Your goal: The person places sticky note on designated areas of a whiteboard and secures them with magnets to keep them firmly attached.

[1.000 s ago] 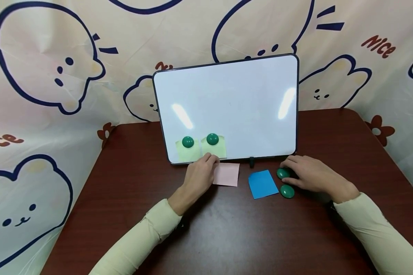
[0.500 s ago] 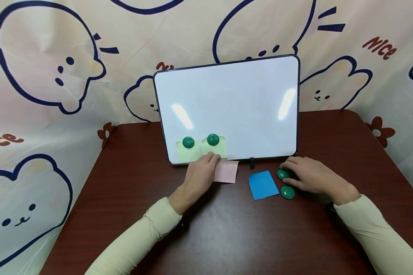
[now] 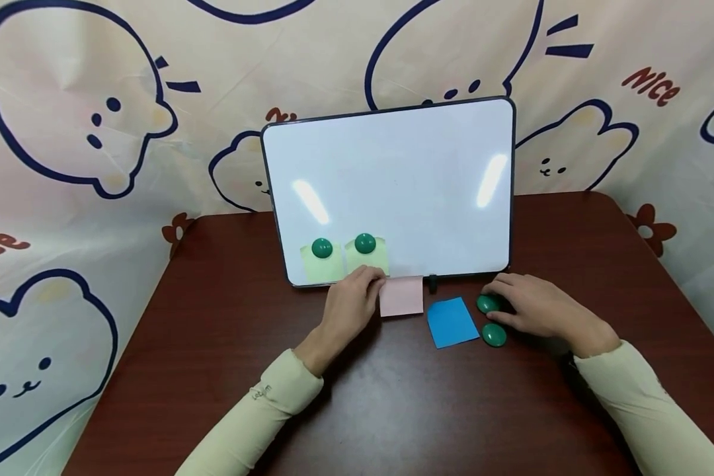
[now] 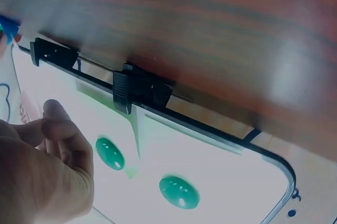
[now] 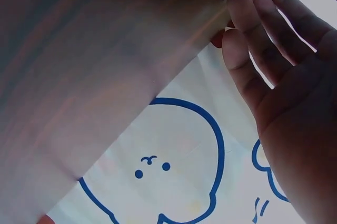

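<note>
Pinched at its left edge in the grip of the left hand [image 3: 351, 301], a square pink paper note [image 3: 401, 295] stands against the white magnetic board [image 3: 393, 172]; thin, limp and easily creased. Right hand [image 3: 535, 304] rests relaxed fingers on a round green magnet [image 3: 486, 303], probably smooth and slippery, on the brown tabletop [image 3: 393, 396].

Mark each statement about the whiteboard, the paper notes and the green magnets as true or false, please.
1. Two green magnets hold yellow notes on the whiteboard. True.
2. The left hand touches the blue note. False: it holds the pink note; the blue note lies apart on the table.
3. The right hand rests at two loose magnets on the table. True.
4. The whiteboard lies flat on the table. False: it stands upright.
5. The pink note is pinned under a magnet. False: no magnet is on it.
</note>
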{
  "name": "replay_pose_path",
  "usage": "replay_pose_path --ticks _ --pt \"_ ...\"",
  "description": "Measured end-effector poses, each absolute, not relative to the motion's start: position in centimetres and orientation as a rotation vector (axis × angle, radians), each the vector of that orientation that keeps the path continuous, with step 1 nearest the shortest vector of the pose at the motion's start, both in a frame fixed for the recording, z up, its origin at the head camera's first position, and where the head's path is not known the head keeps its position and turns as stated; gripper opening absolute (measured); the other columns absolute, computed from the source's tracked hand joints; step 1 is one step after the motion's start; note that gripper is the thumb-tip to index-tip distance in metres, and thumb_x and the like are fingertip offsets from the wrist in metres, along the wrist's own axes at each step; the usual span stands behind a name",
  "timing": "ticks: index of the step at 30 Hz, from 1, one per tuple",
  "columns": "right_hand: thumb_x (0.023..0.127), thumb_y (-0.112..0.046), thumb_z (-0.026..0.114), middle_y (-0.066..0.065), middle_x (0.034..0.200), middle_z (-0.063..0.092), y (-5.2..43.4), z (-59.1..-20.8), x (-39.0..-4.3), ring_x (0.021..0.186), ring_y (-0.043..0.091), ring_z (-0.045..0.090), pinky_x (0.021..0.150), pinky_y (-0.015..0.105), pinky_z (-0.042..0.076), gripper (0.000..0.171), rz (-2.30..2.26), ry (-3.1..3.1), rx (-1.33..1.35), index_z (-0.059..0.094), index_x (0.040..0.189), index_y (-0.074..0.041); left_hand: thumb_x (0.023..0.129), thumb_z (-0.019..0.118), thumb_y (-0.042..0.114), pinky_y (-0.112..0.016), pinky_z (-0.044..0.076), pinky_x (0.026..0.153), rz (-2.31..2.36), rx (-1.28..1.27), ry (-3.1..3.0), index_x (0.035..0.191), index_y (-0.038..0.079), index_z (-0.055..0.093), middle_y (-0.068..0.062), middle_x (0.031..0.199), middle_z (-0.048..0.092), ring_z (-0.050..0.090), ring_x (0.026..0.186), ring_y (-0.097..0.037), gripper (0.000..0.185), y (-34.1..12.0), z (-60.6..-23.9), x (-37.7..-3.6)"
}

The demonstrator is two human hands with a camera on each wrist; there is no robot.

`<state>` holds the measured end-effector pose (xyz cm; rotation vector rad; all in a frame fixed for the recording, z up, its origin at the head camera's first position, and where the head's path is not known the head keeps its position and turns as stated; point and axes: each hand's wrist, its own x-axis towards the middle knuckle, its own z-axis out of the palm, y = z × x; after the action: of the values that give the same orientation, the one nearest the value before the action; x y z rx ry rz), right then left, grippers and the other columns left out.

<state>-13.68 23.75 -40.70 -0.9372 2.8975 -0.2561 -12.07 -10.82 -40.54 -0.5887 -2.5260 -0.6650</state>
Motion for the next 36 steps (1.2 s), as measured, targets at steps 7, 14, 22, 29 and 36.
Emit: replay_pose_path --ticks 7,14,22,29,36 --pt "0.086 -0.031 0.077 0.004 0.112 0.065 23.7 -40.7 -13.6 0.096 0.018 0.063 0.083 0.043 0.055 0.039 -0.272 2.902 -0.944 0.067 0.118 -0.011 0.095 0.069 0.017 -0.028 0.051 0.066 -0.909 -0.464 -2.595 0.099 0.013 0.071 -0.001 0.092 0.074 0.068 0.08 -0.014 0.006 -10.8 -40.0 -12.7" --pt "0.086 -0.031 0.077 0.003 0.111 0.065 23.7 -40.7 -13.6 0.096 0.017 0.063 0.082 0.043 0.055 0.038 -0.289 2.895 -0.936 0.067 0.118 -0.011 0.095 0.068 0.018 -0.028 0.051 0.066 -0.997 -0.441 -2.607 0.098 0.013 0.073 -0.003 0.092 0.073 0.066 0.077 -0.016 0.008 -10.2 -39.5 -13.2" --pt "0.087 -0.031 0.077 0.001 0.108 0.065 23.5 -40.6 -13.8 0.092 0.014 0.061 0.08 0.041 0.055 0.037 -0.316 2.871 -0.92 0.068 0.117 -0.012 0.094 0.07 0.02 -0.025 0.049 0.061 -1.042 -0.391 -2.596 0.097 0.013 0.073 -0.002 0.091 0.073 0.065 0.071 -0.015 0.008 -9.8 -39.5 -13.8" --pt "0.086 -0.031 0.077 -0.001 0.105 0.065 23.6 -40.3 -13.9 0.089 0.012 0.06 0.077 0.039 0.055 0.036 -0.327 2.864 -0.901 0.068 0.117 -0.013 0.093 0.071 0.022 -0.023 0.049 0.059 -1.098 -0.379 -2.582 0.098 0.013 0.072 -0.002 0.091 0.074 0.065 0.069 -0.014 0.01 -9.6 -39.4 -14.4" --pt "0.086 -0.03 0.077 -0.001 0.106 0.065 23.7 -40.2 -13.9 0.09 0.012 0.06 0.078 0.039 0.055 0.036 -0.342 2.858 -0.896 0.068 0.116 -0.012 0.093 0.071 0.023 -0.024 0.051 0.06 -1.076 -0.373 -2.559 0.097 0.013 0.074 -0.003 0.09 0.074 0.065 0.069 -0.014 0.011 -9.4 -39.4 -15.0"
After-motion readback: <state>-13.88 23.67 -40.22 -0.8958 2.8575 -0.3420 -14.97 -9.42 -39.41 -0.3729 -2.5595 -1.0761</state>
